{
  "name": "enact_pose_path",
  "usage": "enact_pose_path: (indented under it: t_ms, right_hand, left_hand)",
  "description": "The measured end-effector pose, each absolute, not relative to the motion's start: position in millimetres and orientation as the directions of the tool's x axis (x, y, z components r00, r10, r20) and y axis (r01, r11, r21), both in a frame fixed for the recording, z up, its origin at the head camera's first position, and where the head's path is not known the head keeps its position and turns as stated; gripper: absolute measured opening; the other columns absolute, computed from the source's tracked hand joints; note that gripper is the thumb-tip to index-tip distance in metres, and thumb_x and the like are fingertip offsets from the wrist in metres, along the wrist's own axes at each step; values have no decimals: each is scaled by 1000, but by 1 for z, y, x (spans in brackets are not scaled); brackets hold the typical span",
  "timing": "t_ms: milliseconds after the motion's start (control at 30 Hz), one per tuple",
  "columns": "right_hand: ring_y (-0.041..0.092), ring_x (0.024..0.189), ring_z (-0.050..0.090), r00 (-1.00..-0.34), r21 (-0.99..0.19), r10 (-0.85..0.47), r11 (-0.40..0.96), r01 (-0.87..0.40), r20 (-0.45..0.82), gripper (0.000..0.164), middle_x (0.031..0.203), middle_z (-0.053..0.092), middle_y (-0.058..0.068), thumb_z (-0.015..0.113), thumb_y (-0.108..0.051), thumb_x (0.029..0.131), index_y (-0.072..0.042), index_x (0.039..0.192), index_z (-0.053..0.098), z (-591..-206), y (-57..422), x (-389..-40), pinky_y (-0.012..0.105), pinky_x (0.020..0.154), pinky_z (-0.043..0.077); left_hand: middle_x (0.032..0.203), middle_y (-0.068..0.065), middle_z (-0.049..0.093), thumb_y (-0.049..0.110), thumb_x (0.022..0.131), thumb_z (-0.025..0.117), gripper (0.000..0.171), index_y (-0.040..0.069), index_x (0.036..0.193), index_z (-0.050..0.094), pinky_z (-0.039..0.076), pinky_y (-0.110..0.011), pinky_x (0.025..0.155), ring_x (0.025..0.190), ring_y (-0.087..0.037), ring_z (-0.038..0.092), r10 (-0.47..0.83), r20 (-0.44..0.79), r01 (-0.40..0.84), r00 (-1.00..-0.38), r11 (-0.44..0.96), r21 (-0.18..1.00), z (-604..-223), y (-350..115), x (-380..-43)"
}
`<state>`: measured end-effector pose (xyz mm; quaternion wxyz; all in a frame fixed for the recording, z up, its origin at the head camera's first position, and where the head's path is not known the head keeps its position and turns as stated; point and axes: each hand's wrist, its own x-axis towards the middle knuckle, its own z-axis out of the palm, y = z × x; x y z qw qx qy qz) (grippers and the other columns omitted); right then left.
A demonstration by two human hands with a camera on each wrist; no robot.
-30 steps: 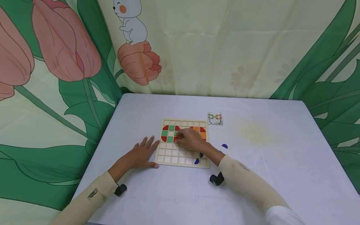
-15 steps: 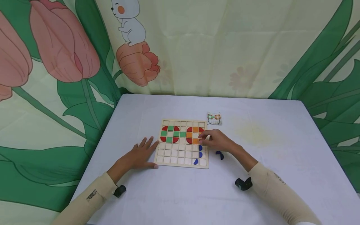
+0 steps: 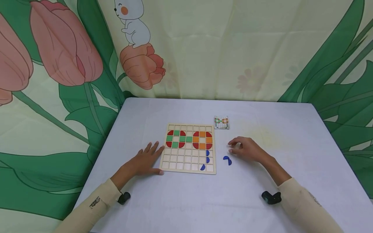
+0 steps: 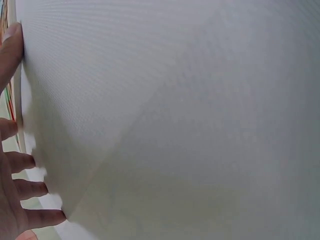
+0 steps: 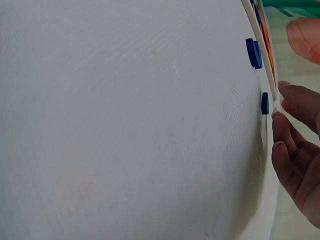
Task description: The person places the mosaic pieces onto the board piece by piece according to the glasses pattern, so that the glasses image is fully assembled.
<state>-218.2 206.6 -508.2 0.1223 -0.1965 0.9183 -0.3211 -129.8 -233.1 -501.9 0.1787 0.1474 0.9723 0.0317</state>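
Note:
A wooden grid board point(image 3: 172, 158) lies on the table with coloured flat pieces in it: a red-and-green ring point(image 3: 175, 132) at left, a red-and-orange ring point(image 3: 202, 134) at right, a green square point(image 3: 189, 139) between them. Several blue half-round pieces point(image 3: 208, 160) sit lower right on the board. My left hand point(image 3: 145, 160) rests flat on the table, fingers spread, touching the board's left edge. My right hand point(image 3: 246, 149) hovers right of the board, thumb and fingers loosely bent and apart, nothing seen between them. Beside it lie two blue half-round pieces point(image 3: 229, 161), nearly touching.
A small pattern card point(image 3: 221, 123) lies behind the board's right corner. White cloth point(image 3: 186, 200) covers the table. A curtain point(image 3: 204, 64) printed with tulips hangs behind the far edge. Black wrist cameras point(image 3: 271, 197) sit on both wrists.
My right hand has moved right, from over the board's middle past its right edge to the table, uncovering the coloured pieces. The loose blue pieces now lie closer together. My left hand stays put.

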Motion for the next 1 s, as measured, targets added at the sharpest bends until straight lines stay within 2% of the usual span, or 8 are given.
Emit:
enact_pose_path:
  t_ms: [333,467,567,700,867,1000]
  right_hand:
    - [18,89,57,-892,-602,-435,747,-282,-121,29,104,70,4,81,-14,83,-8,111,75,-512,221,-214,31,76,48]
    - [19,89,59,-892,-601,-442,740,-302,-96,25,103,69,5,79,-9,85,-8,109,76,-512,220,-214,30,75,49]
    - [22,95,60,-894,-601,-441,737,-309,-82,21,104,67,5,73,-4,88,-9,107,78,-512,218,-214,31,78,51]
    - [24,101,61,-905,-594,-419,746,-302,-66,23,107,65,8,67,0,91,-9,109,78,-511,214,-214,32,81,53]
    - [20,88,57,-922,-558,-383,776,-294,-46,22,107,68,9,72,-10,91,-7,113,75,-512,212,-211,30,73,47]
    - [21,87,58,-938,-535,-347,798,-279,-27,25,104,70,9,78,-19,88,-6,109,75,-515,211,-209,31,72,44]
  left_hand:
    - [168,-19,15,68,81,70,108,16,162,20,30,-71,111,152,-49,14,307,-334,288,-891,952,106,-500,-233,-129]
    - [168,-19,15,67,81,70,108,15,162,21,29,-71,111,152,-49,14,308,-332,286,-892,951,114,-498,-233,-128]
    - [167,-19,15,67,81,70,108,15,161,21,30,-72,110,152,-49,15,311,-331,290,-891,950,113,-498,-232,-128]
    - [168,-19,14,69,80,69,109,16,162,20,30,-71,110,152,-49,14,303,-342,285,-889,953,103,-499,-232,-129]
    - [168,-18,13,69,80,69,110,17,162,19,29,-70,111,153,-48,13,302,-343,284,-890,953,103,-501,-233,-129]
    - [168,-17,13,69,80,70,110,18,162,19,29,-71,111,153,-48,13,299,-341,281,-891,954,104,-500,-233,-129]
